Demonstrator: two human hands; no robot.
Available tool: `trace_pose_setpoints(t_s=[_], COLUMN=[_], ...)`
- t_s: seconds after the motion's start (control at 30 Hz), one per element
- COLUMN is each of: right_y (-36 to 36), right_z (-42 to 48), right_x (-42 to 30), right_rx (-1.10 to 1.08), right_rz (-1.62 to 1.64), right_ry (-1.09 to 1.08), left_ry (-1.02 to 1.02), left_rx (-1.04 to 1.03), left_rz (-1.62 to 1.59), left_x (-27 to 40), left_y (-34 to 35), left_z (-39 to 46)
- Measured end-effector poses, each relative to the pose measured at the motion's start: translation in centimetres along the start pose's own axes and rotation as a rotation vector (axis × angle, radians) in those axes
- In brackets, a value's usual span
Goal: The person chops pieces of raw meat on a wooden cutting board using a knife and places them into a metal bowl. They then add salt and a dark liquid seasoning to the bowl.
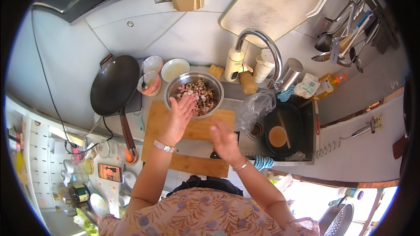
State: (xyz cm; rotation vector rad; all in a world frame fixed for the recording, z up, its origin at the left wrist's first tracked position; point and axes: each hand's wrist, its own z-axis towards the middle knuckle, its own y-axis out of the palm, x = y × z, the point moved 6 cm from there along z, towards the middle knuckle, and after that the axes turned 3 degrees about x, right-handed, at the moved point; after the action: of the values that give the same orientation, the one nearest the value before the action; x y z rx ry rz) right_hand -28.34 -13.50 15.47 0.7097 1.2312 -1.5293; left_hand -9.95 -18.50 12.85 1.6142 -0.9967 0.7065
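Observation:
My left hand (pixel 181 115) is spread flat with its palm tilted, over the near rim of a stainless steel bowl (pixel 170 87). Inside the bowl lies a heap of diced pinkish and brown food (pixel 200 93), likely chopped meat, with some white matter on top. To the right, my right hand (pixel 225 142) hovers blurred above a wooden cutting board (pixel 157 118), with no object visible in it. A cleaver (pixel 193 147) appears to lie across the board, its dark handle partly behind the right hand. The bowl overlaps the board's far edge.
A black wok (pixel 115 85) stands left, its handle reaching towards me. Small bowls (pixel 152 87) and a plate (pixel 175 69) sit behind. On the right are a sink (pixel 310 131) holding a dark basin (pixel 292 118), a plastic bag (pixel 257 108) and a faucet (pixel 259 32).

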Motion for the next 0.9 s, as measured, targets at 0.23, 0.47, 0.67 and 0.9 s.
trace_pose_setpoints(t_s=[0.23,0.47,0.67,0.9], right_y=[4.3,4.4,5.2,6.8], right_z=[7.1,5.1,9.9,7.1], right_x=[1.0,-6.9,3.5,2.1], right_rx=[-0.018,-0.122,-0.270,-0.297], right_rz=[-0.366,0.124,-0.308,-0.416], right_ry=[-0.179,-0.392,-0.026,-0.370], left_ry=[-0.017,-0.003,-0.188,-0.142], left_rx=[-0.185,-0.085,0.095,-0.035], left_rz=[-0.370,-0.276,-0.289,-0.382], left_x=[1.8,-2.5,-0.4,-2.7], left_y=[4.0,-2.6,2.1,1.9], left_z=[-4.7,-2.7,-2.0,-0.5])
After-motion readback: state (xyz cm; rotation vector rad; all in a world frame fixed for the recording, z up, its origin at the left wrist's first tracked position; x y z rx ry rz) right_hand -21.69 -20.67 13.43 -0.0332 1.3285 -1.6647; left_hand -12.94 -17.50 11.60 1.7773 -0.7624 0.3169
